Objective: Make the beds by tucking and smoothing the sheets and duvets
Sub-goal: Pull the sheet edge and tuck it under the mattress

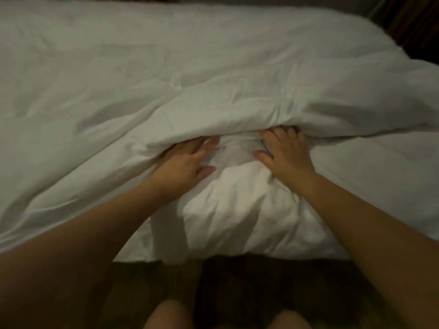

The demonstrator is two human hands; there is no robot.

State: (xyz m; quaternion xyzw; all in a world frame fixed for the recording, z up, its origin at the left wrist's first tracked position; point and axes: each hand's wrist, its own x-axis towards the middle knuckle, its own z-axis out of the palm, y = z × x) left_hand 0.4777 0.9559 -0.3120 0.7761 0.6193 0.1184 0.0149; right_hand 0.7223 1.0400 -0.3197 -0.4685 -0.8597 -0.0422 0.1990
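Observation:
A white duvet (190,74) covers the whole bed, wrinkled and bunched into a thick fold along the near edge. Below that fold a white sheet (237,205) hangs down the mattress side. My left hand (187,162) lies flat on the sheet, fingers spread, its fingertips under the duvet's fold. My right hand (285,153) presses on the sheet just to the right, fingers spread and pushed up against the fold. Neither hand grips the cloth. Both bare forearms reach in from the bottom corners.
Dark wooden floor (237,281) lies at the foot of the bed, with my knees (171,314) at the bottom edge. A dark wall or piece of furniture (413,24) stands beyond the bed's far right corner.

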